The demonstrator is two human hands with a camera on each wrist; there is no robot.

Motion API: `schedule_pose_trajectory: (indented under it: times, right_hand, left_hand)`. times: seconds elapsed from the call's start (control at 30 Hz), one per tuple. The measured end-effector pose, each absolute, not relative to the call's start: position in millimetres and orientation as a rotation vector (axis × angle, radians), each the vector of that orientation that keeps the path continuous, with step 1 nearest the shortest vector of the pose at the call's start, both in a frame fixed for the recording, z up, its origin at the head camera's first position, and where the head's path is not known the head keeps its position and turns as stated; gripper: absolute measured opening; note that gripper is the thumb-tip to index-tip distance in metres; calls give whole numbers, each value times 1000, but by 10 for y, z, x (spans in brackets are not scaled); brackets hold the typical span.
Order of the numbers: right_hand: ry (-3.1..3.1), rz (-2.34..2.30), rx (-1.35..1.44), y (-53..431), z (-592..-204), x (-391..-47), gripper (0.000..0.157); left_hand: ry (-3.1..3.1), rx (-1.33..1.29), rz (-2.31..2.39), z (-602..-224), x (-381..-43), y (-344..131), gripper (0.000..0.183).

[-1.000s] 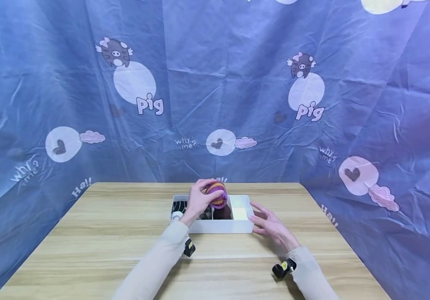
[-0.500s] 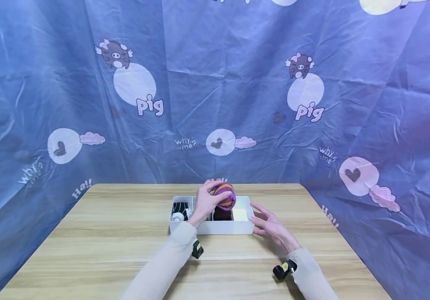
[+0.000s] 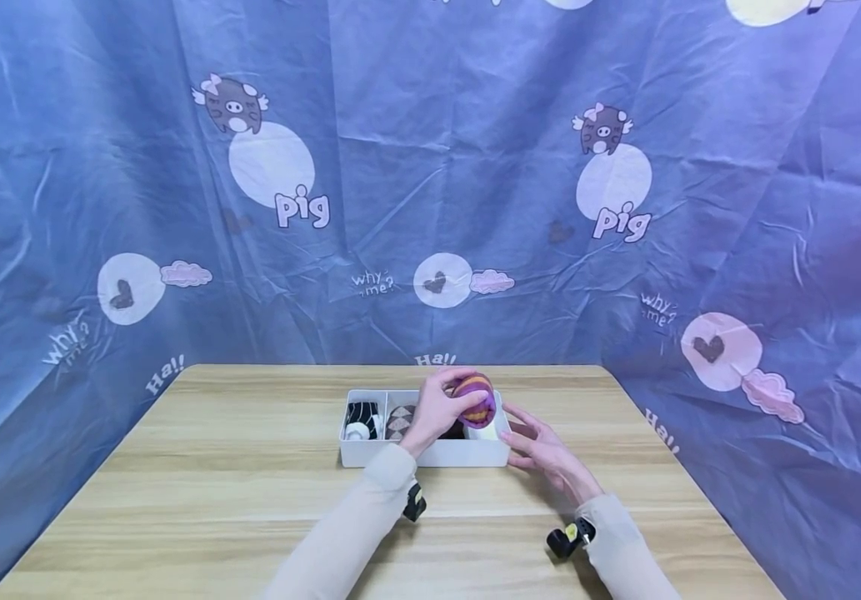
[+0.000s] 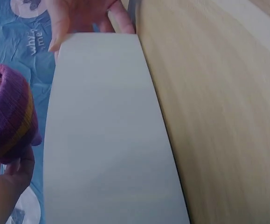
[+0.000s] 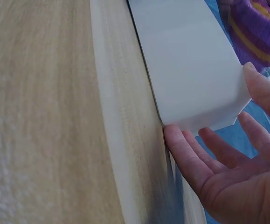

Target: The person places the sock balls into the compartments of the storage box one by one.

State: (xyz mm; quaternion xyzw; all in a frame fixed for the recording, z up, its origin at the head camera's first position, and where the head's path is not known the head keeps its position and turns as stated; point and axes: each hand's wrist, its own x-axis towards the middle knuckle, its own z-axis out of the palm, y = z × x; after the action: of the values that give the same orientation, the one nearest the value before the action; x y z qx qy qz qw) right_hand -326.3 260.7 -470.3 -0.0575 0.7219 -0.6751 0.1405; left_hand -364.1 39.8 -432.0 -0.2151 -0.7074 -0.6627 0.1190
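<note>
In the head view my left hand [image 3: 438, 410] grips a rolled-up purple sock [image 3: 477, 402] with orange-yellow stripes. The sock is above the rightmost compartment of a white divided box [image 3: 422, 454], partly covering it. My right hand [image 3: 548, 457] touches the box's right end, thumb by the top rim and the other fingers spread, fairly straight, against the end wall, as the right wrist view shows. Inside the box are a black sock with white lines [image 3: 362, 414] at the left and a grey diamond-patterned sock [image 3: 400, 421] beside it. A dark brown item [image 3: 456, 431] is mostly hidden behind my left hand.
The box stands on a light wood-grain table [image 3: 250, 483], near its back edge. A blue printed curtain [image 3: 370, 167] hangs behind the table and along both sides. Small black cameras sit on both wrists.
My left hand has carried the purple striped sock to the right, from above the dark brown item to above the rightmost compartment. The grey diamond-patterned sock has come into sight. My right hand stays put.
</note>
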Motion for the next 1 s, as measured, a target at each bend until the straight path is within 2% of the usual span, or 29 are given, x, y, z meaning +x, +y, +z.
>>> schedule_pose_trajectory:
  times: [0.6, 1.0]
  right_hand:
    - [2070, -1965, -153, 2596, -4713, -3270, 75]
    - [2066, -1952, -183, 2614, -4727, -3285, 75]
  left_hand:
    - [-2326, -538, -1635, -4421, -3602, 568, 43]
    - [-2412, -633, -1474, -4501, -3624, 589, 41]
